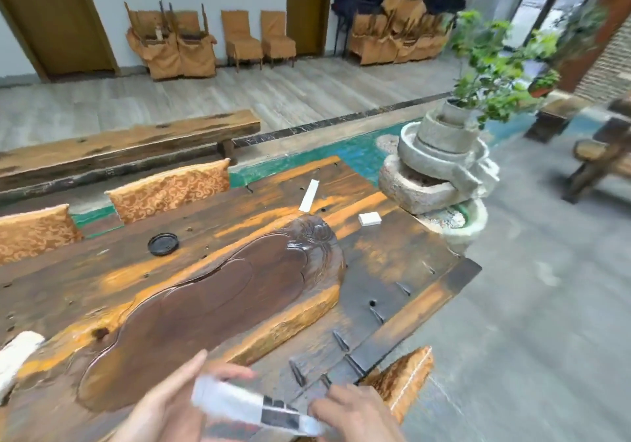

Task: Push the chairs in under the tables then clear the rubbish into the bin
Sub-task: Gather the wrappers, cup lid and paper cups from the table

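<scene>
**While both hands share one wrapper, the remaining rubbish lies ahead and to the right**

While you hold the clear wrapper (254,407) low over the near table (386,264) edge, note its long axis: it slopes from upper left to lower right between your hands. Your left hand (170,404) supports it from below, fingers loosely spread behind it; your right hand (351,414) pinches its lower end. The picture is blurred, so grip firmness cannot be confirmed. A white strip (309,195) and a small white box (369,218) lie well apart from you toward the far right corner, the strip pointing away from you. Your right hand is judged nearer to both. A black lid (163,244) sits further left. No bin is visible.
</scene>
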Demonstrator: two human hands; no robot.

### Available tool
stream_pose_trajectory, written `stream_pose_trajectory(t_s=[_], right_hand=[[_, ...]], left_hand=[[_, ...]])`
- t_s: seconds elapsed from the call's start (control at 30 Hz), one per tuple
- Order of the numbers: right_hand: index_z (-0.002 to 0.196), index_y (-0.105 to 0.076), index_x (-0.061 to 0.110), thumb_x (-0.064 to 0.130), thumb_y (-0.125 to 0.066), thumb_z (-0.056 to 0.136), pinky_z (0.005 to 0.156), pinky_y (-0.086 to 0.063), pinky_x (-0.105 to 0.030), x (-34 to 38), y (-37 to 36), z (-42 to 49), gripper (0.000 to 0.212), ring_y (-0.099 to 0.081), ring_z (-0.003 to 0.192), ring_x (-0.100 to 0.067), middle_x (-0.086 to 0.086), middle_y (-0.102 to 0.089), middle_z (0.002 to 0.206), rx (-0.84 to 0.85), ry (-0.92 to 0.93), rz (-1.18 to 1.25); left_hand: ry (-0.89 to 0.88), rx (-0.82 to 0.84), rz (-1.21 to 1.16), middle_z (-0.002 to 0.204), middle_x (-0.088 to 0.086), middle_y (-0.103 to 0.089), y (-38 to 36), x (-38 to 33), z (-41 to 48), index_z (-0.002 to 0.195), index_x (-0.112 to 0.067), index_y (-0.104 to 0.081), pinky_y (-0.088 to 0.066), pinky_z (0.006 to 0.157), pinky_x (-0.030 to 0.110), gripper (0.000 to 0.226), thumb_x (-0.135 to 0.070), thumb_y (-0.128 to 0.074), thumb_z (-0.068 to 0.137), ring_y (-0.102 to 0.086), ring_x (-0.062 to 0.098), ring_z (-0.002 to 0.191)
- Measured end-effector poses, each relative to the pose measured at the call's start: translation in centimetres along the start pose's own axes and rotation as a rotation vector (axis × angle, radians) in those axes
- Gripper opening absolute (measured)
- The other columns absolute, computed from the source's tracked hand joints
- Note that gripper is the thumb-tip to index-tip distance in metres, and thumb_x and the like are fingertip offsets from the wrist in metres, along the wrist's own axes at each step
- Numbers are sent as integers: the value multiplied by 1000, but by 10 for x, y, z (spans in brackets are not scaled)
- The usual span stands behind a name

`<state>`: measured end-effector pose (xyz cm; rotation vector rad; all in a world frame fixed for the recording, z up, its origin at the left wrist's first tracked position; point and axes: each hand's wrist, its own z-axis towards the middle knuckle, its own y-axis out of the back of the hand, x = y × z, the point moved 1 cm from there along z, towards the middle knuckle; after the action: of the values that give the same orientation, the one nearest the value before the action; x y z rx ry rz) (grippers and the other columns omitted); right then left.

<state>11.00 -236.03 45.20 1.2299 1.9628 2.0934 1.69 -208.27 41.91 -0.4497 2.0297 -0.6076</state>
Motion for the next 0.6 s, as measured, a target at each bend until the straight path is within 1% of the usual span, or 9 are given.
stream_pose_trajectory(t_s=[0.03, 0.1, 0.17, 0.23, 0.27, 0.3, 0.37, 0.47, 0.6], right_hand=[[109, -46, 43, 57, -39, 97, 103, -36, -23, 0, 4, -13, 20, -46, 108, 5, 19, -41, 99, 4, 8, -28], [102, -56, 42, 45, -52, 95, 94, -43, -19, -3, 19, -31, 8, -48, 97, 4, 21, -47, 94, -122, 74, -205], [104, -62, 41, 38, -58, 98, 84, -42, -19, -1, 38, -47, 8, -48, 93, -1, 20, -51, 97, -225, 128, -234], [111, -66, 32, 34, -56, 104, 84, -43, -25, -10, 54, -52, 12, -50, 98, -6, 15, -54, 104, -298, 174, -163], [112, -67, 28, 31, -56, 105, 86, -45, -28, -17, 64, -54, 14, -51, 101, -9, 13, -56, 108, -335, 177, -133], [112, -67, 24, 28, -57, 104, 89, -46, -31, -25, 74, -53, 13, -52, 105, -11, 11, -57, 113, -382, 181, -106], [110, -70, 20, 20, -63, 101, 98, -45, -31, -44, 94, -52, 11, -53, 117, -13, 8, -60, 124, -465, 189, -46], [116, -70, 23, 20, -67, 98, 108, -40, -29, -84, 123, -61, 18, -49, 130, -8, 9, -56, 139, -533, 133, 67], [140, -55, 31, 15, -67, 93, 112, -41, -31, -142, 156, -92, 51, -44, 140, -2, 17, -47, 150, -593, 25, 320]], left_hand=[[45, 159, -52, 142, 30, -50, -12, -2, -4, 146, 10, -35, -15, 119, 60, 88, -63, -39, 96, -44, 45, 135], [134, 339, -18, 146, 25, -46, -34, -11, -11, 151, 7, -25, -15, 118, 54, 78, -55, -27, 103, -41, 40, 137], [226, 332, 266, 138, 21, -55, -58, -19, -9, 150, -8, -41, -27, 108, 46, 61, -46, -48, 103, -50, 36, 124], [163, 325, 463, 132, 20, -59, -91, -22, -1, 148, -22, -46, -37, 100, 41, 52, -31, -62, 100, -56, 34, 112], [113, 366, 498, 128, 23, -62, -116, -23, 4, 148, -20, -45, -47, 91, 39, 52, -24, -64, 99, -62, 34, 102], [72, 369, 492, 121, 26, -64, -138, -21, 10, 146, -16, -45, -54, 73, 35, 52, -17, -65, 98, -66, 32, 86], [31, 252, 433, 104, 29, -65, -171, -14, 27, 141, -12, -51, -39, 39, 24, 50, -9, -68, 93, -61, 26, 57], [-67, 128, 316, 90, 27, -61, -217, -11, 61, 131, -10, -60, -20, 33, 24, 46, -1, -68, 86, -52, 23, 46], [-130, 9, 208, 84, 22, -58, -276, -1, 126, 135, -2, -51, -29, 31, 21, 46, 11, -53, 90, -48, 21, 48]])
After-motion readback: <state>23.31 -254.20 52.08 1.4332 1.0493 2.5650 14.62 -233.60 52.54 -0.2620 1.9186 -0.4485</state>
